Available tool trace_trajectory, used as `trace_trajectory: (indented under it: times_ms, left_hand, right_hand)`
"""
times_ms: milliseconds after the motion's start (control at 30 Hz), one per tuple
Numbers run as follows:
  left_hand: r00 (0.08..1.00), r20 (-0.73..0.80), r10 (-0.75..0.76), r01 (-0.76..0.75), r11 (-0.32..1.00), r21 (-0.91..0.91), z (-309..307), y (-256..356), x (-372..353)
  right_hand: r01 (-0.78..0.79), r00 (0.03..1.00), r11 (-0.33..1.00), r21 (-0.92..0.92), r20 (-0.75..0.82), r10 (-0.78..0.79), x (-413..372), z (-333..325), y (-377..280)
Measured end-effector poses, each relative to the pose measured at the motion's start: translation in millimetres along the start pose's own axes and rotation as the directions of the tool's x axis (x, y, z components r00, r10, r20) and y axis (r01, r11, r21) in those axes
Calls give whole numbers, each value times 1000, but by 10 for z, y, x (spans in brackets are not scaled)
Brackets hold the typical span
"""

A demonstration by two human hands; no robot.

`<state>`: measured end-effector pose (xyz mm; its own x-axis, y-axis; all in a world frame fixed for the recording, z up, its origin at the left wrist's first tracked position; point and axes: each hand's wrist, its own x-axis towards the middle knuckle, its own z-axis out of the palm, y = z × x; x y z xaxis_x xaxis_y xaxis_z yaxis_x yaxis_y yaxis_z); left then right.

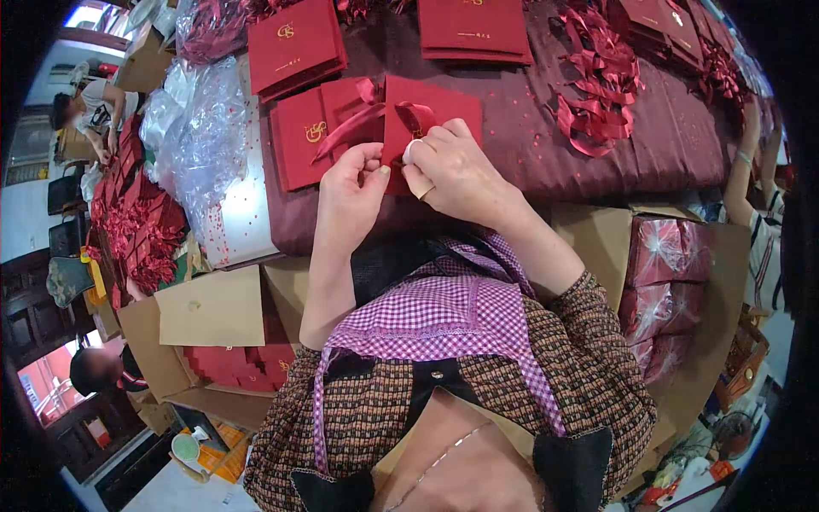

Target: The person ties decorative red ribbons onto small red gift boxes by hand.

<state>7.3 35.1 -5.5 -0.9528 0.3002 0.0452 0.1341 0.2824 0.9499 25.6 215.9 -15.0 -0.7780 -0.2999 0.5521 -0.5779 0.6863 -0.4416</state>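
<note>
A flat red gift bag (461, 111) with a gold monogram lies in front of me, a loop of red ribbon (415, 115) on its face. My right hand (452, 166) is closed over its lower part, fingers curled; a white wrap shows on one finger. Close to the bag's left edge is my left hand (354, 183), also closed, thumb and fingers pressed together; what is between them cannot be made out. Beside it, to the left, lie more red bags (299, 145) with a gold monogram, a ribbon (350, 132) across them.
Stacks of red bags (299, 47) and a pile of ribbons (597, 85) lie on the dark red padded cloth (665, 136). Open cartons (213, 307) stand on both sides, the right one holding wrapped red packs (657, 299). Clear plastic (205, 119) lies left. Other people (107, 111) are nearby.
</note>
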Motion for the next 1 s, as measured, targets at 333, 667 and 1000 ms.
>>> trace_trajectory:
  times_ms: [333, 667, 1000]
  left_hand:
    - [958, -20, 285, -256, 889, 379, 104, 137, -88]
    - [971, 103, 216, -228, 965, 128, -52, 180, -107]
    - [924, 209, 321, -358, 918, 173, -55, 197, -75]
  right_hand:
    - [-388, 906, 863, 323, 307, 293, 127, -92, 17]
    - [-144, 948, 957, 253, 312, 60, 98, -366, 16]
    - [-278, 873, 911, 306, 476, 106, 70, -635, -18]
